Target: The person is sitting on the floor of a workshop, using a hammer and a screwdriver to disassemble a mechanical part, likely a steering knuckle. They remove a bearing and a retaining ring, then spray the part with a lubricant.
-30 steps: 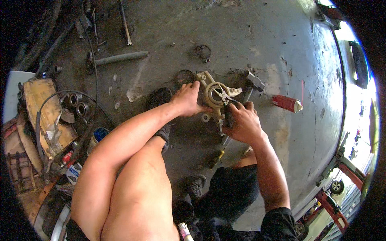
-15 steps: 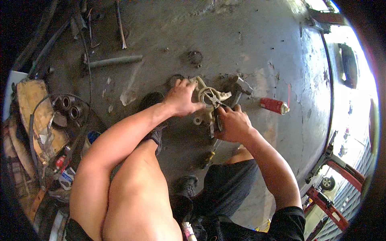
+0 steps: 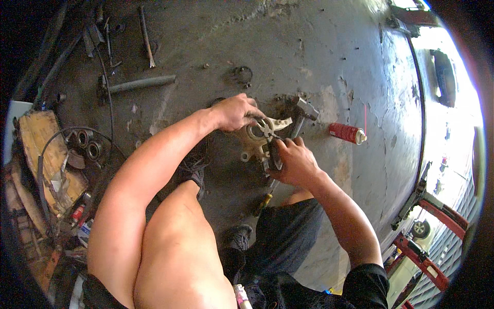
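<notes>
A pale metal casting with a round bore, like a steering knuckle (image 3: 246, 155), lies on the floor in front of me. My right hand (image 3: 296, 160) is closed round dark-handled pliers (image 3: 267, 132), whose bright jaws reach into the bore. At the bore's far left rim, my left hand (image 3: 234, 112) has its fingers bent down and drawn together close to the jaw tips. What those fingers pinch, if anything, is too small to make out. A hammer (image 3: 307, 109) lies just beyond the casting, its handle partly hidden behind it and my right hand.
Right of the hammer lies a red spray can (image 3: 345, 132) with a thin red straw. A yellow-handled screwdriver (image 3: 265, 202) is near my foot. Farther off are a wire ring (image 3: 243, 75) and a grey-handled hammer (image 3: 144, 83). Metal sleeves (image 3: 94, 150) and a wooden board (image 3: 43, 149) sit left.
My left hand has let go its spread grip on the casting's side and brought its fingers to the bore by the jaw tips. My right hand keeps the pliers in the bore.
</notes>
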### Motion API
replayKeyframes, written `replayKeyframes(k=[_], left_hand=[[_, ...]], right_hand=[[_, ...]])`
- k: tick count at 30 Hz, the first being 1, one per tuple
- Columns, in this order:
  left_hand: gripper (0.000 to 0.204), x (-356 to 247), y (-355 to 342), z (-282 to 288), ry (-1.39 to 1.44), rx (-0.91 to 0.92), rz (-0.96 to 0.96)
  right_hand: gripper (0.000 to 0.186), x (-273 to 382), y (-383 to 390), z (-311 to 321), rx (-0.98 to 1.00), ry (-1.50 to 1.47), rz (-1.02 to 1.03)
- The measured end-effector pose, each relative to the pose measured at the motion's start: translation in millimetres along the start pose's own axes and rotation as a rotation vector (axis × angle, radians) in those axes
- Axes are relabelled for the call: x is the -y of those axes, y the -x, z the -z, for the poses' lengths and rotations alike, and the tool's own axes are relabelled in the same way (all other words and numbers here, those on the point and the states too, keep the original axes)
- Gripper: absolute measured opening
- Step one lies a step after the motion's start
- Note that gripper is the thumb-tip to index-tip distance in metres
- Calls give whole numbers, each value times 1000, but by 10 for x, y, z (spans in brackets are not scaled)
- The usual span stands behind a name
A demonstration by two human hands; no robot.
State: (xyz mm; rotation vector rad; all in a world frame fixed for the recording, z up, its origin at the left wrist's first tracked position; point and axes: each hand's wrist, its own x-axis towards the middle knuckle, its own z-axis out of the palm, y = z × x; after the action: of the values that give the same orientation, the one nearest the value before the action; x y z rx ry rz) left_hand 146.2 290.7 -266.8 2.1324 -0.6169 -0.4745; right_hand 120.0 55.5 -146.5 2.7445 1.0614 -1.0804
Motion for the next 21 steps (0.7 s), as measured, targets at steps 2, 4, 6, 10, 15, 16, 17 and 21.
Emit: replayKeyframes(k=[2,4,6,10,15,16,17,21], left_hand=[[31,69,48,-77,39,-57,-38],[30,107,62,-141,62,-115,-62],[31,119,111,-183,75,-171,-64],[30,58,173,-288,89,-269,-76],[30,41,313,-433,169,-487,18],[28,-69,334,-395,89,-499,21],[26,-178,366,-354,9,-512,24],[34,-671,444,-310,-151,-505,-332]], right_hand=[[72,-18,36,-73,-15,-12,4],[75,23,11,-163,20,-18,7],[76,71,-16,-175,8,14,-3],[80,134,-4,-152,-47,1,-18],[83,207,9,-238,-24,80,-56],[83,209,5,-229,4,68,-81],[83,203,1,-225,31,55,-107],[79,279,35,-136,2,93,-106]])
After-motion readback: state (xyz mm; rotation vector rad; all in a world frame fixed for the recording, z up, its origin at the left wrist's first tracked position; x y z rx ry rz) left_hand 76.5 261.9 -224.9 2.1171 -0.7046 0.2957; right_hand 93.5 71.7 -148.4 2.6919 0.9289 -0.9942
